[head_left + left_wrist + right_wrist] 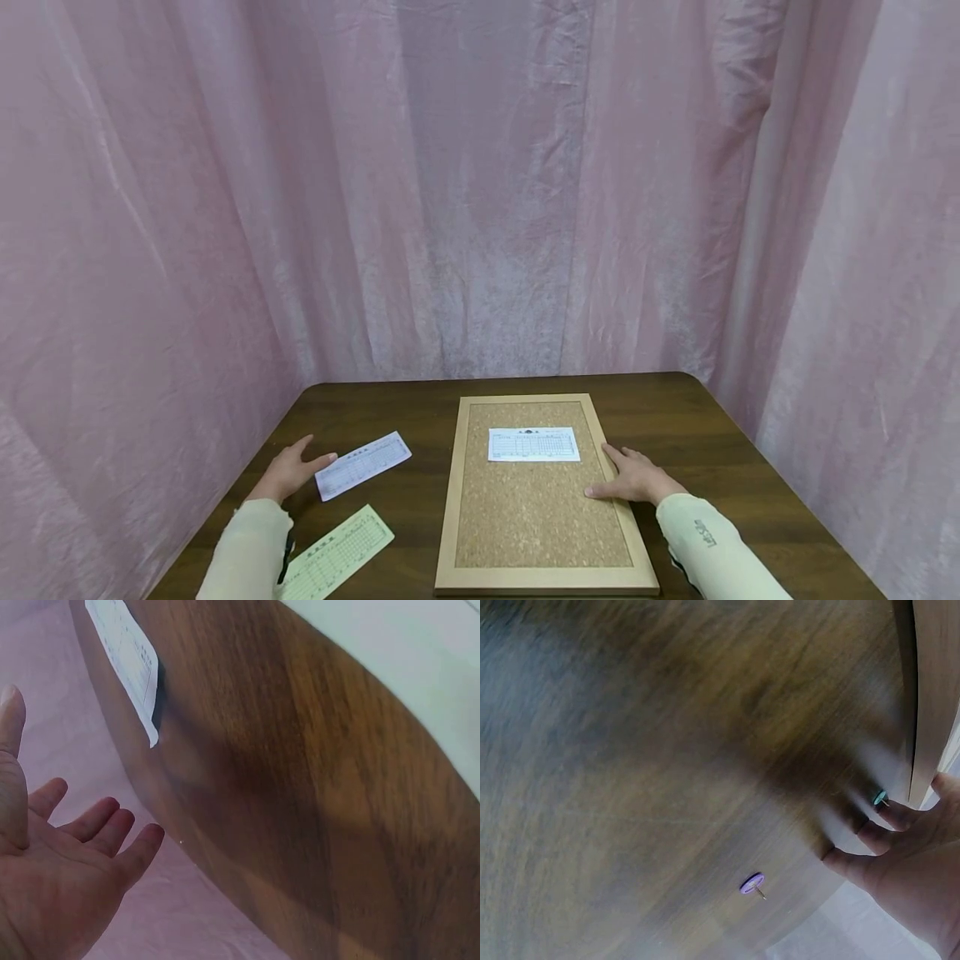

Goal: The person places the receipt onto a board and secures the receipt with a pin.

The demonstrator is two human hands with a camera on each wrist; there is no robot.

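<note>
While the left hand (288, 472) lies open with fingers spread and relaxed, holding nothing, its fingertips sit just beside a white printed slip (363, 465) that lies flat and slightly askew on the dark wood-grain worktop (420, 492); I judge the hand is placed there to take up that slip. Nearer the person, by the left sleeve, a pale green slip (337, 555) of the same ruled, form-like print waits flat as well. Between the hands lies a cork board (536, 508), a grainy tan rectangle in a smooth light wooden frame, with another white slip (534, 444) lying squarely near its far end. The right hand (636, 481) rests open and flat across the board's right frame edge, gripping nothing, probably to keep the board steady. By its fingers, the wrist view shows two pushpins loose on the worktop, a teal one (880, 798) just beside the fingertips and a purple one (753, 885) a little apart, both with flat round heads
</note>
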